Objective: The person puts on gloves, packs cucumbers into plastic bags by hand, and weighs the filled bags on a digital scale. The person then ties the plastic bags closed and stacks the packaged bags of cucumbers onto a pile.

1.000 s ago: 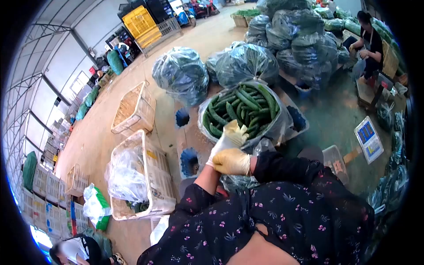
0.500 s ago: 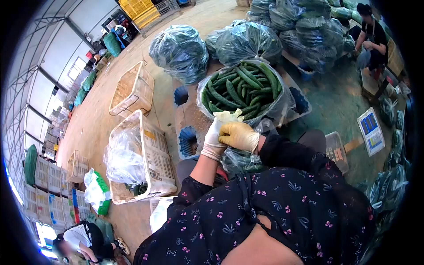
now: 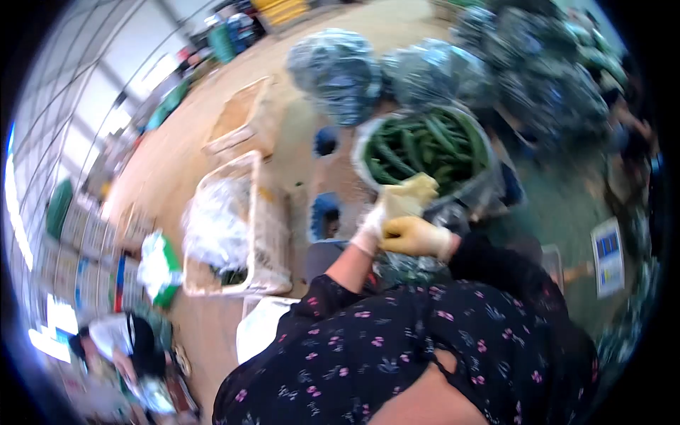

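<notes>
- Right hand (image 3: 414, 237) curls closed, apparently pinching the left glove (image 3: 398, 205) near its wrist, though blur clouds the contact;
- left hand (image 3: 409, 198) wears that glove, long axis slanting forward-right toward the open bag (image 3: 363, 150); its finger spread I cannot tell;
- cucumbers (image 3: 425, 145) lie in the bag, beyond both hands; left nearer.

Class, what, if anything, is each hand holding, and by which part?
The right hand appears to grip the left glove by its wrist end; nothing shows in the left hand.
</notes>
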`<state>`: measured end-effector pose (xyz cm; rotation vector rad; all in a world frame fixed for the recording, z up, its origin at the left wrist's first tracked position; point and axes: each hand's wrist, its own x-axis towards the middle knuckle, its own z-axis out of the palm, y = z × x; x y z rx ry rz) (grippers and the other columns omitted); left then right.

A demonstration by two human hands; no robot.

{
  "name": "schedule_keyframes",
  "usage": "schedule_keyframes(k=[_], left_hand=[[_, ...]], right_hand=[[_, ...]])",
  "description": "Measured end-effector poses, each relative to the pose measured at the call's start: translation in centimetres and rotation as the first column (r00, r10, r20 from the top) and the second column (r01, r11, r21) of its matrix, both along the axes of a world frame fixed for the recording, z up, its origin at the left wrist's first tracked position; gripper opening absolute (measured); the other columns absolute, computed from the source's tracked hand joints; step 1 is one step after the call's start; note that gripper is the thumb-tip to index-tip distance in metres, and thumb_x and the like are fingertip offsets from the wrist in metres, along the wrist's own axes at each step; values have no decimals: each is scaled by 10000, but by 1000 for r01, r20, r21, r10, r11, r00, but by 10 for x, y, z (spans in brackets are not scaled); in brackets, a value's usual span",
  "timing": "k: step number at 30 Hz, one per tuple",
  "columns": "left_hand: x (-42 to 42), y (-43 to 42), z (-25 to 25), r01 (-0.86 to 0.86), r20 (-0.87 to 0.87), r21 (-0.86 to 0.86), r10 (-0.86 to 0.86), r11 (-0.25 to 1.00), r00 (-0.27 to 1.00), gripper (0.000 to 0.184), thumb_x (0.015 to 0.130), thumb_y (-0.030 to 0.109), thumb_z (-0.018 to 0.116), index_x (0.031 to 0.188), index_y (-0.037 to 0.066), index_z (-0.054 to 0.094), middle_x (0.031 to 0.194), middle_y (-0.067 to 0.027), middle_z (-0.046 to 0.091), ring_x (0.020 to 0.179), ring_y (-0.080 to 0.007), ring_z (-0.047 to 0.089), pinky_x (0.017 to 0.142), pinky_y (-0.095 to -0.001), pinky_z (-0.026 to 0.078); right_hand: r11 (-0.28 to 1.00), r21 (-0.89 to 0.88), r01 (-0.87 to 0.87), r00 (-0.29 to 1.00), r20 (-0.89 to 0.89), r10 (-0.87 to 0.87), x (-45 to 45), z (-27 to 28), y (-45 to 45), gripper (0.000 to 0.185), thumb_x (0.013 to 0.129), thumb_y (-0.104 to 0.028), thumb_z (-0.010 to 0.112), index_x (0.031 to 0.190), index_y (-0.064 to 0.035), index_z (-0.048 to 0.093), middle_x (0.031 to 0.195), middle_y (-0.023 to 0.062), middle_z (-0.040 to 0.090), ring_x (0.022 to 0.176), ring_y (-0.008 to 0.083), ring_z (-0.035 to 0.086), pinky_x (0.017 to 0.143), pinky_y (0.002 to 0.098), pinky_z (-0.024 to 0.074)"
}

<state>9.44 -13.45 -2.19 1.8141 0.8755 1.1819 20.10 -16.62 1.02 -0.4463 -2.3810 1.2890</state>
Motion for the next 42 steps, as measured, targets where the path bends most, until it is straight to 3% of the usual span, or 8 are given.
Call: schedule_keyframes(k=[2, 5, 7, 8, 10, 19, 24, 42], left_hand=[[-11, -2, 12, -9, -709, 447, 360, 895, 606, 395, 785, 205, 522, 1173, 142, 555, 1266, -2, 532, 1235, -142, 427, 908, -282, 396], [-26, 18, -9, 166, -663, 748, 728, 642, 174, 457, 816, 246, 499, 1254, 117, 494, 1302, -40, 499, 1256, -135, 390, 985, -275, 343], [-32, 32, -9, -153, -79, -236, 138, 960, 987, 460, 901, 324, 400, 1312, 121, 437, 1377, -84, 409, 1296, -175, 324, 1039, -399, 249], [-31, 44, -8, 264, 570, -574, 146, 775, 809, 468, 944, 363, 350, 1341, 124, 408, 1415, -106, 365, 1316, -196, 291, 1066, -462, 202], [-31, 31, 23, 164, 482, -696, 287, 699, 828, 564, 932, 487, 319, 1351, 118, 398, 1420, -113, 365, 1312, -216, 308, 1071, -386, 209], [-43, 56, -18, 168, 250, -622, -10, 765, 968, 572, 875, 472, 474, 1278, 68, 440, 1348, -89, 429, 1190, -207, 423, 989, -312, 303], [-30, 26, -6, -299, 265, -599, 536, 743, 802, 581, 842, 505, 499, 1235, 78, 514, 1113, -102, 570, 1033, -215, 484, 934, -347, 347], [-33, -24, 33, 419, 948, -304, 228, 855, 222, 531, 912, 363, 443, 1247, -48, 470, 1227, -213, 528, 1196, -348, 461, 1039, -449, 343]], right_hand=[[999, -23, -36, 999, -30, 35, -2, -2, 1, 195, 788, -221, 649, 796, -29, 615, 718, 111, 614, 654, 165, 555, 637, 344, 458], [987, -157, 21, 994, 107, -5, -3, 19, 7, 139, 790, -145, 635, 765, -15, 591, 685, 52, 580, 646, 104, 511, 604, 290, 436], [978, -209, 23, 997, 81, -6, -6, 19, 14, 97, 796, -103, 617, 793, -11, 586, 690, 23, 573, 654, 83, 494, 593, 257, 426], [958, -282, 45, 995, 103, -16, -8, 21, 16, 94, 797, -98, 617, 801, -9, 586, 689, 11, 568, 638, 84, 499, 582, 249, 428], [948, -316, 23, 998, 65, -2, -10, 19, 23, 82, 801, -92, 613, 800, -14, 588, 686, 10, 566, 613, 82, 502, 566, 238, 428], [893, -448, -48, 996, 49, 79, -19, 24, 11, 70, 811, -98, 615, 787, -42, 580, 663, -19, 529, 585, 71, 472, 532, 212, 391], [840, -531, -114, 984, 54, 168, -16, 25, -1, 76, 819, -113, 616, 810, -48, 578, 688, -28, 527, 613, 63, 469, 545, 207, 378], [911, -409, -55, 997, 31, 75, -15, 9, -35, 151, 831, -180, 601, 865, -33, 620, 726, 54, 630, 661, 117, 575, 634, 270, 475]])
